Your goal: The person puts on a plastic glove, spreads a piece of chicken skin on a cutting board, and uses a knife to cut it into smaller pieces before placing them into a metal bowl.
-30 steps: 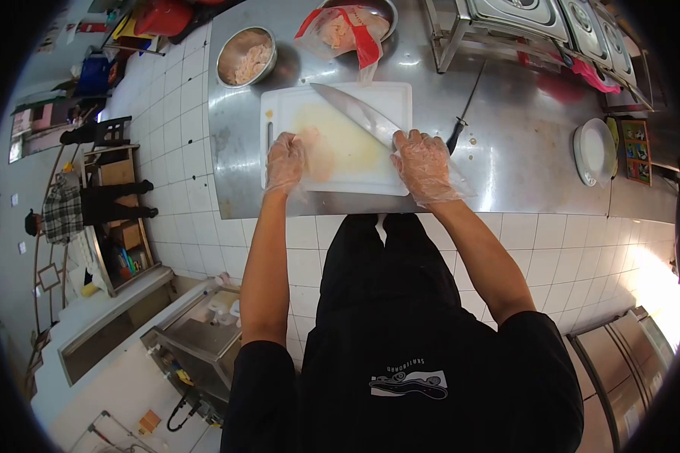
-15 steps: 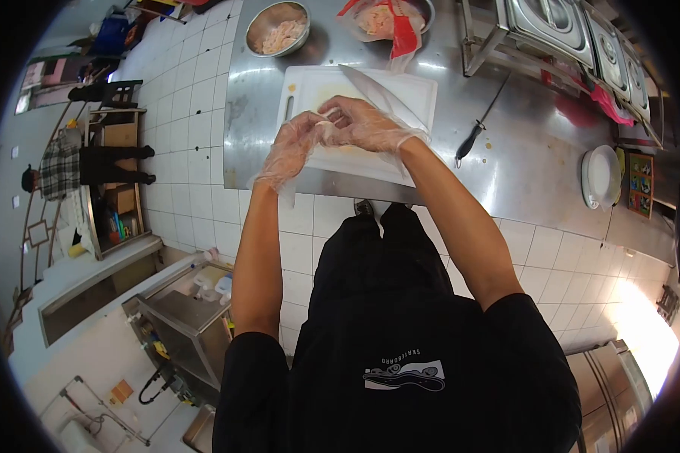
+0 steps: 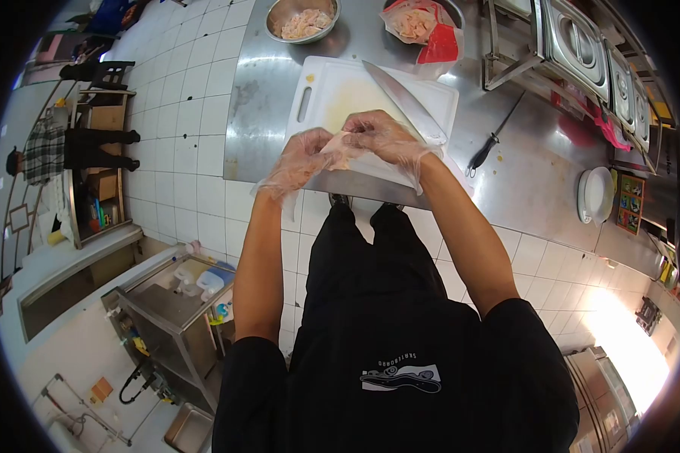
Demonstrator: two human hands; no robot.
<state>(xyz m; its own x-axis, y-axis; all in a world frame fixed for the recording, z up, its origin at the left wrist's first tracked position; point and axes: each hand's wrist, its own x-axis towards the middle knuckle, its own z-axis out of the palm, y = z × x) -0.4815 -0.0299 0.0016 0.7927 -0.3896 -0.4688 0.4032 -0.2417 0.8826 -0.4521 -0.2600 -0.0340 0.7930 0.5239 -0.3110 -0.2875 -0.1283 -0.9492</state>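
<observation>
**Chicken piece [image 3: 341, 148] gripped between two gloved hands**

The pale chicken piece is held up over the near edge of the white cutting board [image 3: 332, 87], pinched from both sides. The left hand [image 3: 298, 158] is closed on one end and the right hand [image 3: 385, 136] on the other, and both are covered in thin clear gloves. A large knife [image 3: 402, 104] is laid slantwise on the board, just beyond the right hand and untouched. On the steel bench [image 3: 521, 177], a metal bowl [image 3: 302, 19] of cut meat is set past the board's far edge. A red-and-clear bag [image 3: 425, 29] of meat is seen beside the bowl. To the right a sharpening steel [image 3: 493, 138] is laid, and well apart from it — near the bench's end — a white plate [image 3: 595, 195].
</observation>
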